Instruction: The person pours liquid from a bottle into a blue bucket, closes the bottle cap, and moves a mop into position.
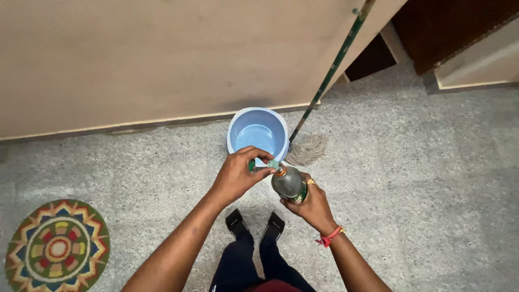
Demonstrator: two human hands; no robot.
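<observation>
Right hand (pixel 309 204) wraps bottle (pixel 289 184), tilted toward 11 o'clock. Left hand (pixel 238 174) fingers pinch cap (pixel 273 164). Bucket (pixel 257 133) below at 12, mop (pixel 307 148) leaning beside.

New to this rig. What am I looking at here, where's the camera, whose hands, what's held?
There is no machine: one camera on a person's head looks straight down, so the arms at the bottom are that person's own. The right hand grips a dark bottle by its body. The left hand pinches the cap at the bottle's neck. On the speckled floor stands a blue bucket, with a mop leaning against the wall beside it. A colourful round floor pattern lies at lower left, and the person's feet show below the hands.
</observation>
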